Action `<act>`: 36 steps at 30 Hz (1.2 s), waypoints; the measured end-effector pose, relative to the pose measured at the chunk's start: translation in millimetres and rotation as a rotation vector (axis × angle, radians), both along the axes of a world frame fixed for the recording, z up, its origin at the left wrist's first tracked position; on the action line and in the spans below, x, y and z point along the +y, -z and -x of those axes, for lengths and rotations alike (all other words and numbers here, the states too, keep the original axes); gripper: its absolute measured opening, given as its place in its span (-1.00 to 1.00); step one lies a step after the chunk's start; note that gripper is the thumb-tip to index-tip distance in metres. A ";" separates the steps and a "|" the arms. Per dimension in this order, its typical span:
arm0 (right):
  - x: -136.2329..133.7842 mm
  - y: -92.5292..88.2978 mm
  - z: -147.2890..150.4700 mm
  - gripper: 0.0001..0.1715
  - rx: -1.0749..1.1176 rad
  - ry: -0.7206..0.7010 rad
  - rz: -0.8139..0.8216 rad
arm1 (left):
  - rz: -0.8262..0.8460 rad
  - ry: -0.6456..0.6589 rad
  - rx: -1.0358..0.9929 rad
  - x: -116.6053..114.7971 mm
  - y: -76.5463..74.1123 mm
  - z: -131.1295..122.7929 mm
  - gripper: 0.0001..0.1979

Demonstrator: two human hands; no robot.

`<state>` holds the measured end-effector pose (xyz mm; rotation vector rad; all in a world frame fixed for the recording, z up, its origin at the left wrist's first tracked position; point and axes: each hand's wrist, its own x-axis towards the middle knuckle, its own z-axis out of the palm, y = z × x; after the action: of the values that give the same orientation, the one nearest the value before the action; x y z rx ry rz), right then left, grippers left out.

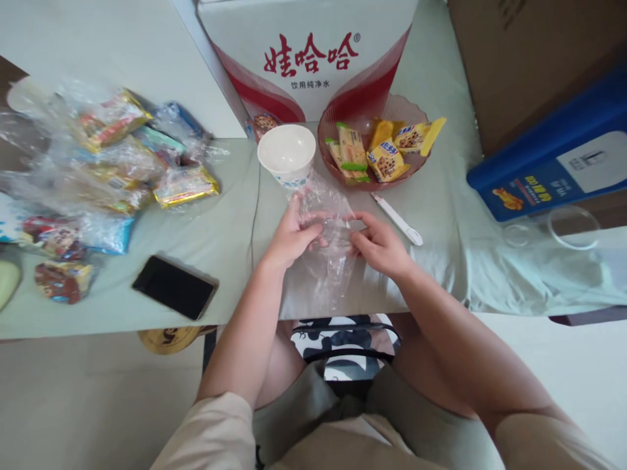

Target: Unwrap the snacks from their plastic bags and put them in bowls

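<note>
A clear plastic bag [330, 254] hangs crinkled between my two hands, just above the front of the cloth-covered table. My left hand [296, 232] is closed on its left side, thumb pointing inward. On the other side my right hand [379, 245] pinches the bag between thumb and fingers. Right behind the bag stands a white paper cup [287, 156] with a blue pattern at its base. A pinkish glass bowl [337, 173] behind my right hand holds several wrapped snacks [386, 160]. Beside that hand lies a white utility knife [399, 220].
A black phone [175, 286] lies at the left, near the table's front edge. Behind it spreads a pile of packaged snacks [122, 170]. A white and red carton [308, 65] stands at the back. At the right are a blue box [548, 150] and a clear plastic cup [573, 228] on its side.
</note>
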<state>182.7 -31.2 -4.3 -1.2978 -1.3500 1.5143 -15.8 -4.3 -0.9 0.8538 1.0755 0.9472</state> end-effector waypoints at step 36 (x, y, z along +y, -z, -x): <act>11.1 2.4 -6.6 -0.56 0.248 0.054 -0.022 | 0.077 -0.067 -0.135 4.2 6.4 -3.5 -0.69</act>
<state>189.3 -20.1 -6.7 -1.0833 -1.1607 1.5614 -12.3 -0.1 -7.2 0.6838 1.0225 0.9990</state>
